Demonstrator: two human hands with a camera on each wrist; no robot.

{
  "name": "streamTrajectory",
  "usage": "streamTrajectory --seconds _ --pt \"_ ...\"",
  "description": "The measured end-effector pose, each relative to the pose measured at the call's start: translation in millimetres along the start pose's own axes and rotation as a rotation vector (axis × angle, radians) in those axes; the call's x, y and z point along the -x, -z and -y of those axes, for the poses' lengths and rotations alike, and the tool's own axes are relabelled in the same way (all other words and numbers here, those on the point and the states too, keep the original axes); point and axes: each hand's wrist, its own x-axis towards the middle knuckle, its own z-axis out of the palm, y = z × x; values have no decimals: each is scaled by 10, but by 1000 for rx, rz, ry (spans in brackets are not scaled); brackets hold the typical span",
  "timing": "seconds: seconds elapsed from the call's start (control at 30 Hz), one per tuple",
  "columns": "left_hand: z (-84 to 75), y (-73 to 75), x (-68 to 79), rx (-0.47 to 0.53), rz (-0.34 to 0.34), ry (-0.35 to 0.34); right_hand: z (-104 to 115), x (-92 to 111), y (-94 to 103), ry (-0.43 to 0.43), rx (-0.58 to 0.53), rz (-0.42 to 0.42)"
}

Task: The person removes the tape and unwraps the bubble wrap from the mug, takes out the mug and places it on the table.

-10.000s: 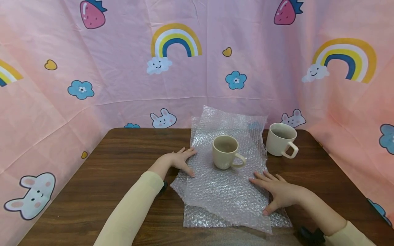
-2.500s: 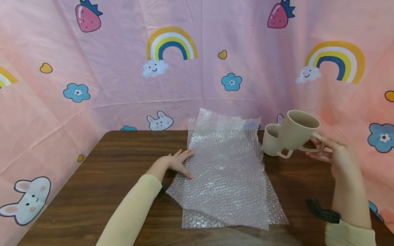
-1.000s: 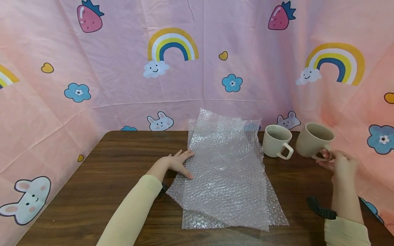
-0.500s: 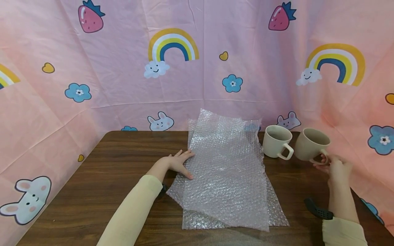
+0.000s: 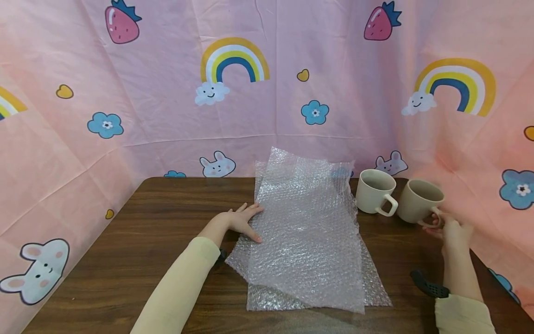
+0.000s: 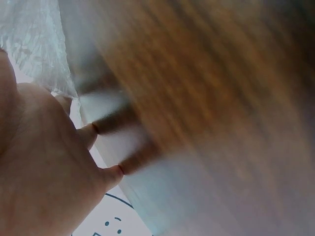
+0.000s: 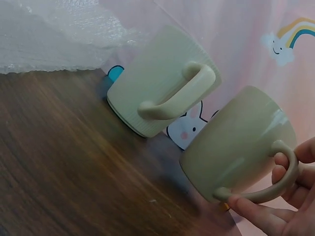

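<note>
My right hand (image 5: 452, 234) grips the handle of a beige mug (image 5: 417, 204) near the back right of the table. In the right wrist view, fingers curl through and around that mug's handle (image 7: 283, 184). Just left of it stands a second, paler mug (image 5: 371, 195), upright with its handle to the right. My left hand (image 5: 242, 221) lies with spread fingers on the left edge of the bubble wrap (image 5: 306, 236). The left wrist view shows that hand (image 6: 49, 152) from the side, with a corner of the wrap (image 6: 37, 44) above it.
The sheets of bubble wrap overlap in the middle of the dark wooden table (image 5: 167, 222). A pink patterned curtain (image 5: 250, 111) hangs behind and along both sides. Black wrist straps, such as the right one (image 5: 429, 285), sit on the forearms.
The beige mug stood on the bubble wrap at first; my right hand lifted it away by its handle to the right, then lowered it beside the paler mug. My left hand stays put.
</note>
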Motion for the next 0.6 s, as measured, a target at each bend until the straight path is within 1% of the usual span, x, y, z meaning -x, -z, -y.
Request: streamTrajectory --seconds 0.17,0.4,0.6 --pt "0 3 -7 0 -2 0 -22 3 8 -15 17 -6" --pt "-6 3 -7 6 -3 -1 -57 -4 45 -51 81 -23" --pt "25 -6 -11 -9 4 -3 -76 -12 32 -54 75 -36"
